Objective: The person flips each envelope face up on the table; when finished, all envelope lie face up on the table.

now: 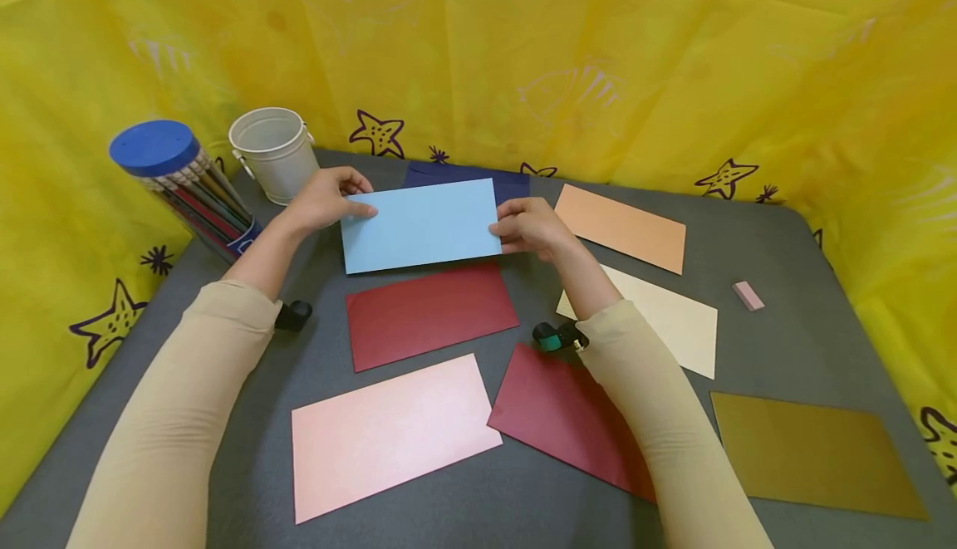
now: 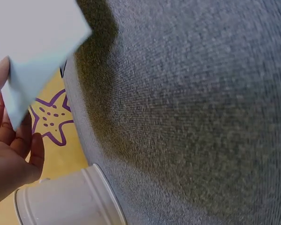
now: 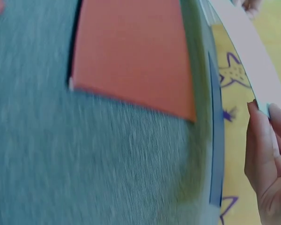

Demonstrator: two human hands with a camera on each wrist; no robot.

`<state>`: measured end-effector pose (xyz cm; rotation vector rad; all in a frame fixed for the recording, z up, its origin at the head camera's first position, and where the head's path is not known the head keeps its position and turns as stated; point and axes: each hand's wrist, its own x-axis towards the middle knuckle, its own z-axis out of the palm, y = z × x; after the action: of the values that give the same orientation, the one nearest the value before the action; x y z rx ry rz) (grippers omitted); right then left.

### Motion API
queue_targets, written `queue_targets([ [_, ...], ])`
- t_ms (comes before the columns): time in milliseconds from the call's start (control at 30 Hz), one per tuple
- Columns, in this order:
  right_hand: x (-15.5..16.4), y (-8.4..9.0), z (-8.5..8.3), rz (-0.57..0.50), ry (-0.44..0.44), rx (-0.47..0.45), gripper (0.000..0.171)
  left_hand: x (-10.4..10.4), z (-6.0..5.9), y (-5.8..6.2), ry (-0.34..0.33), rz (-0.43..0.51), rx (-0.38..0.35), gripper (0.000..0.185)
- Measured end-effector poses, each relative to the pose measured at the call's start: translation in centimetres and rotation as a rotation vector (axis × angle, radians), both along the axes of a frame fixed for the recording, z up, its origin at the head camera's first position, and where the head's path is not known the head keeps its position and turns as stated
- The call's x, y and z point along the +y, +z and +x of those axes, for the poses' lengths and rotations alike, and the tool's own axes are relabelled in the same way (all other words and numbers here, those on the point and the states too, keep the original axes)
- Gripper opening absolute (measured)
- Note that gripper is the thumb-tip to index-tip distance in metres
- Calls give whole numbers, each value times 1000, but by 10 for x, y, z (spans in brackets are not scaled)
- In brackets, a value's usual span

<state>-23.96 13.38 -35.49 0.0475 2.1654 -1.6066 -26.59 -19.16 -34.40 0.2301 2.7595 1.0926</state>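
Observation:
A light blue envelope (image 1: 422, 229) is held up above the table between both hands, its long side running left to right. My left hand (image 1: 325, 198) pinches its left end, thumb on the near face and fingers behind. At the right end, my right hand (image 1: 531, 227) pinches the edge between thumb and fingers. The left wrist view shows the left hand (image 2: 14, 150) on one corner of it. A navy blue envelope (image 1: 516, 187) lies behind, partly hidden by the light blue one. A dark red envelope (image 1: 429, 316) lies just in front, below the held one.
A pink envelope (image 1: 389, 441), another red one (image 1: 568, 420), partly under the right forearm, a gold one (image 1: 815, 458), a cream one (image 1: 673, 316) and an orange one (image 1: 624, 227) lie around. An eraser (image 1: 748, 296) lies right. Left stand a white bucket (image 1: 280, 163) and a pencil tub (image 1: 198, 192).

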Motion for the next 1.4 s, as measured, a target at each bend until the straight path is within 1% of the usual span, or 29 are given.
queue_targets([
  [100,10,3,0,12,-7,5,35,-1,1,0,38,69,-45,37],
  [167,16,5,0,15,-8,6,36,-2,1,1,51,137,-83,40],
  [267,26,7,-1,1,-34,4,37,-4,2,2,59,236,-144,41],
  [367,35,9,-3,-42,-64,-4,35,-6,4,2,48,327,-213,37],
  [467,42,12,-3,-88,-104,-4,30,-6,4,-1,6,389,-269,33],
  [533,46,13,-3,-109,-124,3,29,-5,4,-3,-19,414,-288,34],
  [600,48,13,-2,-118,-136,10,27,-3,4,-4,-32,427,-295,35],
  [700,51,12,-2,-132,-137,6,26,0,3,-5,-27,438,-295,37],
  [767,52,11,-2,-143,-137,1,25,1,3,-6,-19,447,-293,36],
  [900,55,9,-1,-165,-170,-4,21,2,4,-5,-9,466,-278,30],
  [1000,56,9,-1,-187,-207,-9,18,4,5,-4,-2,475,-254,26],
  [1133,57,9,-2,-219,-235,0,15,7,6,-4,-2,478,-210,24],
  [1233,57,10,-3,-243,-248,14,11,8,6,-4,14,471,-176,20],
  [1300,58,10,-4,-262,-258,14,8,9,6,-4,28,472,-163,16],
  [1400,59,11,-6,-285,-262,4,7,10,6,-3,43,507,-153,6],
])
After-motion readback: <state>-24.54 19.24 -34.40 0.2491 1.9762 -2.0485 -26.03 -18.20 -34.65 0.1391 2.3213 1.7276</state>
